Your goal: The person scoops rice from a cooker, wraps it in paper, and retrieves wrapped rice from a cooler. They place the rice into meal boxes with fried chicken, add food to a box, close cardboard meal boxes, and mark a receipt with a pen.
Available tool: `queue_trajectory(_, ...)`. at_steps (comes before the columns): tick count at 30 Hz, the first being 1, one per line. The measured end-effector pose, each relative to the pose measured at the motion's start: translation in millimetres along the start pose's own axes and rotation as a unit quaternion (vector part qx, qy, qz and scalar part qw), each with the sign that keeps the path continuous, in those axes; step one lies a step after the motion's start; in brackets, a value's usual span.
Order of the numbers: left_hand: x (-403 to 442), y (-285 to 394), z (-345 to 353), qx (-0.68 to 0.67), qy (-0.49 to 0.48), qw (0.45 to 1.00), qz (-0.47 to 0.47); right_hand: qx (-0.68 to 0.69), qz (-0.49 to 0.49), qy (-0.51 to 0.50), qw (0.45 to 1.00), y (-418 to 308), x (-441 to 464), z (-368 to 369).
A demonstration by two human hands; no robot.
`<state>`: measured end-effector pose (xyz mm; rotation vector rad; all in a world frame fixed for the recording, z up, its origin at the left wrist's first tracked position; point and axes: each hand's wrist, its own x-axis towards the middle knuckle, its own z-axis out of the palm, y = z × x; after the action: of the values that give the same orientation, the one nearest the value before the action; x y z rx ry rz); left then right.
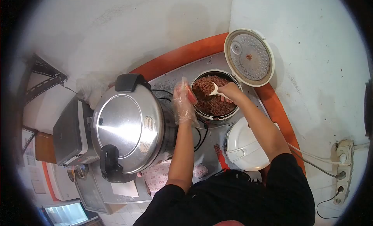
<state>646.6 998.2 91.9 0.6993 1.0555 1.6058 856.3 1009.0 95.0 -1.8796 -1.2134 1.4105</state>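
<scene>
My right hand (230,93) is bare and closed round the handle of a white rice paddle (214,89). The paddle's blade is in reddish-brown cooked rice (213,105), inside an open rice cooker pot (213,118). My left hand (182,103) wears a clear plastic glove and is beside the pot's left rim. Its fingers curl round something red (191,94), whose kind I cannot make out. The cooker's lid (249,57) stands raised behind the pot, with a few grains stuck to its inner face.
A large steel cooker (126,129) with black handles stands to the left. A closed white rice cooker (244,148) is close on the right, under my right arm. Printed wrapping paper (159,177) lies near my body. Cables run to a wall socket strip (344,171).
</scene>
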Motion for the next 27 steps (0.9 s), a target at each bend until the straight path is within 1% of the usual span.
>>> queue_trajectory(1, -3, 4, 7, -0.002, -0.001, 1.000, 0.000, 0.022, -0.015, 0.004, 1.000, 1, -7, -5)
queue_trajectory(3, -13, 18, 24, 0.183, -0.008, 0.983, -0.026, 0.017, -0.016, 0.017, 1.000, 3, -18, -12)
queue_trajectory(4, -23, 30, 36, 0.245, -0.029, 0.969, 0.008, 0.027, -0.026, 0.021, 0.999, 0, -30, -15)
queue_trajectory(5, -19, 14, 37, 0.243, -0.032, 0.969, 0.008, 0.036, -0.036, 0.025, 0.998, -1, -39, -17)
queue_trajectory(6, -10, -11, 34, 0.262, -0.042, 0.964, 0.033, 0.037, -0.036, 0.029, 0.998, 5, -44, -14)
queue_trajectory(7, -10, -15, 40, 0.281, -0.052, 0.957, 0.057, 0.042, -0.077, 0.038, 0.995, 12, -48, -8)
queue_trajectory(8, -12, -19, 45, 0.254, -0.062, 0.965, 0.004, 0.048, -0.118, 0.048, 0.991, 19, -52, -1)
queue_trajectory(9, -9, -35, 49, 0.253, -0.066, 0.965, 0.005, 0.050, -0.118, 0.052, 0.990, 26, -58, 7)
queue_trajectory(10, 2, -63, 51, 0.077, -0.053, 0.994, -0.058, -0.059, -0.218, 0.115, 0.967, 34, -65, 16)
queue_trajectory(11, 6, -78, 51, -0.045, -0.059, 0.991, -0.109, -0.167, -0.310, 0.176, 0.919, 39, -71, 23)
queue_trajectory(12, 5, -78, 56, -0.164, -0.052, 0.972, -0.161, -0.166, -0.308, 0.181, 0.919, 39, -77, 28)
queue_trajectory(13, 1, -77, 58, -0.163, -0.057, 0.971, -0.164, -0.141, -0.281, 0.164, 0.935, 40, -82, 33)
queue_trajectory(14, -4, -76, 57, -0.180, -0.067, 0.961, -0.199, -0.114, -0.253, 0.145, 0.950, 42, -88, 34)
queue_trajectory(15, -10, -67, 59, -0.196, -0.078, 0.950, -0.232, -0.112, -0.250, 0.148, 0.950, 42, -92, 30)
queue_trajectory(16, -11, -61, 61, -0.164, -0.050, 0.956, -0.239, -0.149, -0.258, 0.120, 0.947, 40, -95, 25)
queue_trajectory(17, -15, -55, 61, -0.161, -0.051, 0.956, -0.239, -0.186, -0.266, 0.091, 0.942, 41, -98, 23)
queue_trajectory(19, -26, -35, 64, -0.134, -0.040, 0.948, -0.286, -0.178, -0.274, 0.082, 0.941, 56, -95, 23)
queue_trajectory(20, -24, -37, 63, -0.161, -0.066, 0.941, -0.292, -0.173, -0.282, 0.072, 0.941, 63, -93, 22)
queue_trajectory(21, -27, -30, 66, -0.160, -0.066, 0.941, -0.291, -0.172, -0.283, 0.072, 0.941, 61, -96, 20)
queue_trajectory(23, -38, -18, 70, -0.152, -0.033, 0.936, -0.317, -0.179, -0.255, 0.045, 0.949, 60, -105, 14)
queue_trajectory(24, -36, -23, 67, -0.152, -0.033, 0.936, -0.315, -0.179, -0.256, 0.044, 0.949, 55, -114, 10)
queue_trajectory(26, -26, -38, 58, -0.206, -0.040, 0.934, -0.288, -0.147, -0.223, 0.042, 0.963, 46, -136, 2)
queue_trajectory(27, -23, -37, 55, -0.206, -0.039, 0.935, -0.285, -0.147, -0.225, 0.040, 0.962, 47, -139, -1)
